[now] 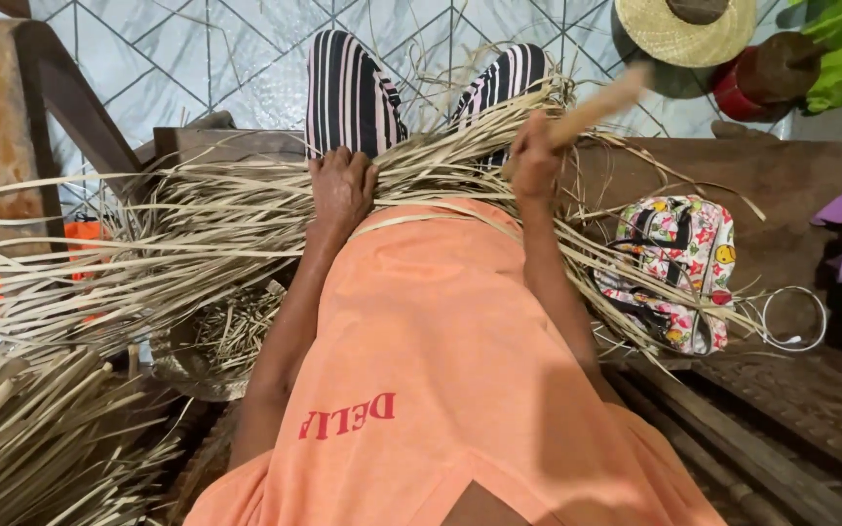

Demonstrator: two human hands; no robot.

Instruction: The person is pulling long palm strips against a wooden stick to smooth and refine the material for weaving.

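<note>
A thick bundle of dry pale straw strips (197, 224) lies across my lap, over my orange shirt and striped trousers. My left hand (341, 187) presses flat on the strips near my knee, fingers closed down on them. My right hand (534, 161) is clenched round a wooden stick (596, 105), which points up and to the right above the same bundle.
A floral patterned bag (679, 268) sits on the wooden bench (782, 185) at my right. More straw strips (31, 438) pile at lower left. A straw hat (684, 29) and a red pot (738, 93) stand on the tiled floor ahead.
</note>
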